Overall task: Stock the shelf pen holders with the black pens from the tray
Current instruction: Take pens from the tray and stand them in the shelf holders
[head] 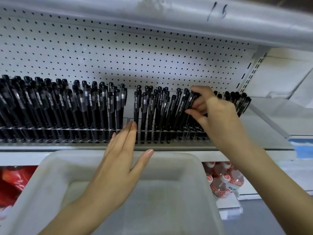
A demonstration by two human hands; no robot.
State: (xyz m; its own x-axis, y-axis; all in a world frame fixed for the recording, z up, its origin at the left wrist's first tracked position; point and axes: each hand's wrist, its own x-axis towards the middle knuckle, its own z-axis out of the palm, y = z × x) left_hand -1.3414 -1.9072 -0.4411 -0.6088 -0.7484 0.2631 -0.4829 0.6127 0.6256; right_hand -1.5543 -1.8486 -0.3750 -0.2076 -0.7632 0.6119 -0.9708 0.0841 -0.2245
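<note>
Head view: right hand (215,109) pinches one black pen (193,99) near its cap, right of centre, tilted above the clear pen holders (67,128), probably lining up a slot. Left hand (122,160) is flat and grasps nothing; its fingertips touch the standing pens (144,107) mid-frame, likely steadying them beside a gap. Tray (59,160), bottom centre, shows no pens. Barrels read "TEST 2", the rest illegible. Scrawl on the shelf edge (218,12), upper right, maybe "15".

The row of black capped pens (67,106) runs off the left edge. The right hand (216,112) hides several more behind it. The translucent white plastic tray (49,168) is cut by the bottom edge. The dark handwritten scrawl (218,11) overhead is too blurred to read.
</note>
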